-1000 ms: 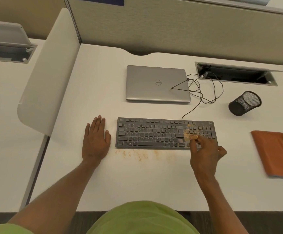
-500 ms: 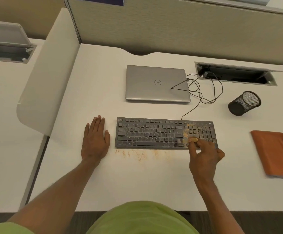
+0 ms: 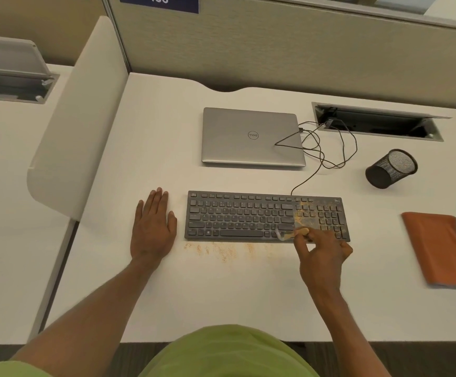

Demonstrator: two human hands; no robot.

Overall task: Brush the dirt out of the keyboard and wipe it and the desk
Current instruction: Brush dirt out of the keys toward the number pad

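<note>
Keyboard (image 3: 237, 217) dusty — right grip (image 3: 322, 254) pinches brush (image 3: 301, 231); left grip (image 3: 153, 227) flat on desk (image 3: 221, 295) — laptop (image 3: 251, 148) marked Dell.

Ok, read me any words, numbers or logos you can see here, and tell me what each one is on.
"436": white digits on the blue sign at the top edge of the view.
"DELL": round logo, seen upside down, on the closed laptop lid.
Keyboard key legends and its corner badge: too small to read.

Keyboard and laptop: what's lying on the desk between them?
In the head view, mostly bare white desk; only the thin black cable from the keyboard crosses the gap, near the right corner of the laptop.
</note>
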